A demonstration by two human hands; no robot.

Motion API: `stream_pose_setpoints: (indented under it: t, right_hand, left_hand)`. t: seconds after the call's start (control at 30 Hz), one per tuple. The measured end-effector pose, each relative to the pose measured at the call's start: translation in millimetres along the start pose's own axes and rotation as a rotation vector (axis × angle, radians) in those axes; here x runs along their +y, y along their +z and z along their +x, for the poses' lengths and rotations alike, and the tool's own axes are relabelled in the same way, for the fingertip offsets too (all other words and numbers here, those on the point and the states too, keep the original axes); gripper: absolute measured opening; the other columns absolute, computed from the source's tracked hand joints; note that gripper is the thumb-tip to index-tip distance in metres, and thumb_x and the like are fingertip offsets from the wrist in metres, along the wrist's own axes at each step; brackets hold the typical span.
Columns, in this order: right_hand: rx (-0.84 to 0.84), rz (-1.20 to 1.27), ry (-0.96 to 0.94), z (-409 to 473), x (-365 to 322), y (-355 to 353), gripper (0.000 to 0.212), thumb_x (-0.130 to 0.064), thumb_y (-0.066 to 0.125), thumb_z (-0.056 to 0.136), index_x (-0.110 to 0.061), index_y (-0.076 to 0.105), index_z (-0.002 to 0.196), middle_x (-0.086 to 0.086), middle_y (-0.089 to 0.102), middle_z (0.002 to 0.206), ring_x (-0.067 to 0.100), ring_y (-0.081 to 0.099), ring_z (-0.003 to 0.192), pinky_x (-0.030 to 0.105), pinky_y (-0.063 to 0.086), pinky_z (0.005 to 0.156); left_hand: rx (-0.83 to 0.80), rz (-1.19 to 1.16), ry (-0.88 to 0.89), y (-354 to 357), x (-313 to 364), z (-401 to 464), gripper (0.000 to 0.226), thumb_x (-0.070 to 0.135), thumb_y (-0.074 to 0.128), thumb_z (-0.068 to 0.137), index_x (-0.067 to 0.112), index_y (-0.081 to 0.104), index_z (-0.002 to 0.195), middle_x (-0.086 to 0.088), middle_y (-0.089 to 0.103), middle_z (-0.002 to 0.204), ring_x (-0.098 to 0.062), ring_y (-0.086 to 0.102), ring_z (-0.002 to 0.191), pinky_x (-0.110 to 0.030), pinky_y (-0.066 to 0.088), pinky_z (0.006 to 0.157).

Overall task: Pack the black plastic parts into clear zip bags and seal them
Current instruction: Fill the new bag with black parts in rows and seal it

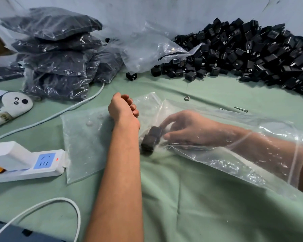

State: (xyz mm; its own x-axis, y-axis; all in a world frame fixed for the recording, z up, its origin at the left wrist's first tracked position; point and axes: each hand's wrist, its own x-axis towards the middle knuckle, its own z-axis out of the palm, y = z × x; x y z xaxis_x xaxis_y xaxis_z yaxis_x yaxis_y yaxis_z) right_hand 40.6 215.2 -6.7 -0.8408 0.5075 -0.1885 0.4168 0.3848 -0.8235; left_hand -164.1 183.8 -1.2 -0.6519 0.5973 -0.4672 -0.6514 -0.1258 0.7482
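Observation:
My right hand (187, 128) is deep inside a clear zip bag (234, 159) that lies on the green cloth, the bag's mouth around my forearm. Its fingers grip a few black plastic parts (150, 139) near the bag's closed end. My left hand (123, 109) is curled into a fist at that far end and seems to pinch the bag's plastic. A large pile of loose black parts (252, 53) lies at the back right. A second, empty clear bag (84, 142) lies flat under my left forearm.
Stacked filled bags (59, 58) stand at the back left, with a crumpled big plastic bag (147, 48) beside them. A white power strip (24, 163) and white cables (63, 203) sit at the left. A panda-faced item (16, 103), a nut (186, 98) and a screw (240, 109) lie on the cloth.

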Motion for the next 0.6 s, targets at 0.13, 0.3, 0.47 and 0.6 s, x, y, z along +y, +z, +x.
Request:
stream_pose_setpoints:
  t: [0.13, 0.3, 0.47, 0.6]
  right_hand:
    - [0.021, -0.005, 0.016, 4.8, -2.5, 5.8, 0.017, -0.041, 0.073, 0.095, -0.036, 0.071, 0.111, 0.006, 0.079, 0.085, 0.042, 0.071, 0.076, 0.049, 0.058, 0.065]
    - [0.023, -0.040, 0.012, 4.0, -4.6, 4.4, 0.021, -0.042, 0.074, 0.094, -0.037, 0.072, 0.114, 0.004, 0.078, 0.082, 0.019, 0.067, 0.061, 0.034, 0.053, 0.057]
    - [0.069, -0.114, -0.006, 4.3, -11.6, 12.2, 0.026, -0.037, 0.086, 0.083, -0.032, 0.071, 0.104, -0.007, 0.079, 0.082, 0.016, 0.078, 0.074, 0.042, 0.064, 0.074]
    - [0.183, -0.167, -0.018, 1.2, -18.3, 19.4, 0.029, -0.039, 0.091, 0.074, -0.028, 0.074, 0.094, -0.003, 0.077, 0.075, 0.009, 0.071, 0.062, 0.027, 0.055, 0.058]
  left_hand:
    - [-0.001, 0.031, -0.001, 2.1, -2.5, -0.1, 0.030, 0.025, 0.041, 0.102, 0.017, 0.047, 0.074, 0.005, 0.042, 0.057, -0.011, 0.029, 0.042, -0.021, 0.018, 0.039]
    - [0.008, 0.060, 0.020, 3.1, -5.7, 2.7, 0.029, 0.024, 0.041, 0.101, 0.016, 0.049, 0.074, 0.004, 0.043, 0.055, -0.011, 0.029, 0.041, -0.019, 0.018, 0.039]
    - [-0.004, 0.198, 0.163, 10.3, -12.6, -5.4, 0.028, 0.021, 0.045, 0.099, 0.014, 0.049, 0.073, 0.000, 0.047, 0.060, -0.015, 0.033, 0.046, -0.022, 0.021, 0.043]
    - [-0.045, 0.519, 0.505, 25.3, -28.1, -20.7, 0.035, 0.026, 0.049, 0.099, 0.014, 0.054, 0.066, 0.000, 0.057, 0.059, -0.023, 0.047, 0.057, -0.033, 0.034, 0.056]
